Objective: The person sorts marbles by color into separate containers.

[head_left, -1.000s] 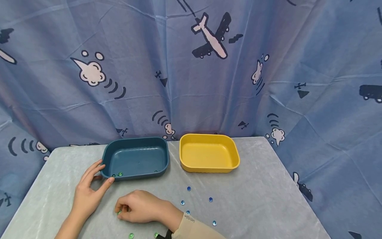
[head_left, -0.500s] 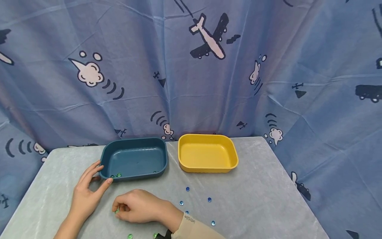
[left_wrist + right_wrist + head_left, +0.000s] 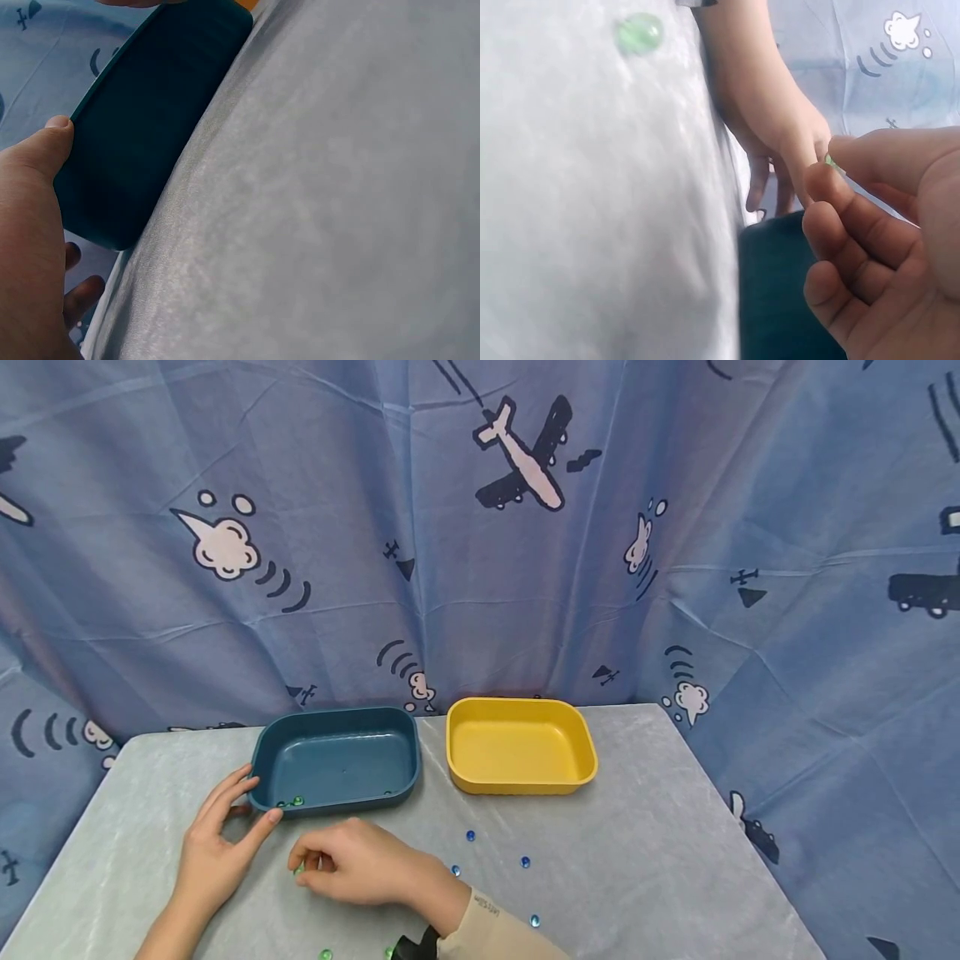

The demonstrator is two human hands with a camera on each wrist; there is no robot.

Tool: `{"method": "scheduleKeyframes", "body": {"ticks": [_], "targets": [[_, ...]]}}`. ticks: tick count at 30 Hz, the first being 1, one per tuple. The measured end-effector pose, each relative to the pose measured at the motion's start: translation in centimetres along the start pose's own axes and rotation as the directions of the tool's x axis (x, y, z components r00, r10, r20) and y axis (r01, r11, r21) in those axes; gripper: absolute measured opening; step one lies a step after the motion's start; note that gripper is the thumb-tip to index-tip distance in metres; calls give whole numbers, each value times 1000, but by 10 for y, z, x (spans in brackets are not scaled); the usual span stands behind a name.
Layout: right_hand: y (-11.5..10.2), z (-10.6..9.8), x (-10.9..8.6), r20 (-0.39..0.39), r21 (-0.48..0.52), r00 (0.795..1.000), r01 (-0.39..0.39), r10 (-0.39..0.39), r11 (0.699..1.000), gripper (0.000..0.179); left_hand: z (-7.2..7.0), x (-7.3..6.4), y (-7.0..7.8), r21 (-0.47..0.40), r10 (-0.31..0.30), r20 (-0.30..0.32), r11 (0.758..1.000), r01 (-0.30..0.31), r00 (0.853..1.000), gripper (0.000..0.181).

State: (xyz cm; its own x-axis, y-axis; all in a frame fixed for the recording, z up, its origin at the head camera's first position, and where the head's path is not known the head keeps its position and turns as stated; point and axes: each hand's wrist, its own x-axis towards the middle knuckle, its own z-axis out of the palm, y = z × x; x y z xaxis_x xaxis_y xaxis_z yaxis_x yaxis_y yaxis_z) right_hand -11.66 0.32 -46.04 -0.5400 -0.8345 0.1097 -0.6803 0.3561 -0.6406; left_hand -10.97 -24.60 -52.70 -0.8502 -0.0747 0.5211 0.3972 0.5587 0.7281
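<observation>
At the left, your left hand (image 3: pixel 213 852) is spread about the near-left corner of a dark teal, rounded rectangular tray (image 3: pixel 345 760), apparently plastic, its thumb on the front rim and its fingers at the left end, so the corner sits between them. The tray looks stiff and light enough to slide on the pale, plush-looking cloth (image 3: pixel 660 843), so that corner is a sound place to steady it, with the thumb kept low on the rim. Small glossy green glass-like beads (image 3: pixel 297 801) lie inside along its near side; the front wall hides part of that strip, so you cannot count them surely. Just in front of the tray, one more translucent green bead (image 3: pixel 298 869) is pinched between the thumb and index finger of your right hand (image 3: pixel 360 864), the other fingers curled in behind; whether it is clear of the cloth is hard to tell. Expect a bead like this to be hard, smooth and nearly weightless, apt to squirt out if squeezed off-centre; take it by opposite edges with the finger pads, gently. Two loose green beads (image 3: pixel 326 954) lie near the bottom edge of the head view, and further right the small, shiny blue beads (image 3: pixel 525 862) probably handle alike. Behind those stands a yellow, rounded rectangular tray (image 3: pixel 525 752), seemingly stiff plastic too, best held by its rim.
</observation>
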Motion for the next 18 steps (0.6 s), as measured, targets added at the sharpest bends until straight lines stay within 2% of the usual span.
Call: {"method": "scheduleKeyframes", "body": {"ticks": [10, 18], "targets": [[8, -20, -7, -104, 77, 995, -2, 10, 997, 15, 1, 0, -3, 11, 21, -5, 1000, -21, 1000, 68], [18, -38, -15, -209, 155, 976, -30, 62, 987, 12, 2, -1, -2, 10, 11, -8, 1000, -11, 1000, 67]]}}
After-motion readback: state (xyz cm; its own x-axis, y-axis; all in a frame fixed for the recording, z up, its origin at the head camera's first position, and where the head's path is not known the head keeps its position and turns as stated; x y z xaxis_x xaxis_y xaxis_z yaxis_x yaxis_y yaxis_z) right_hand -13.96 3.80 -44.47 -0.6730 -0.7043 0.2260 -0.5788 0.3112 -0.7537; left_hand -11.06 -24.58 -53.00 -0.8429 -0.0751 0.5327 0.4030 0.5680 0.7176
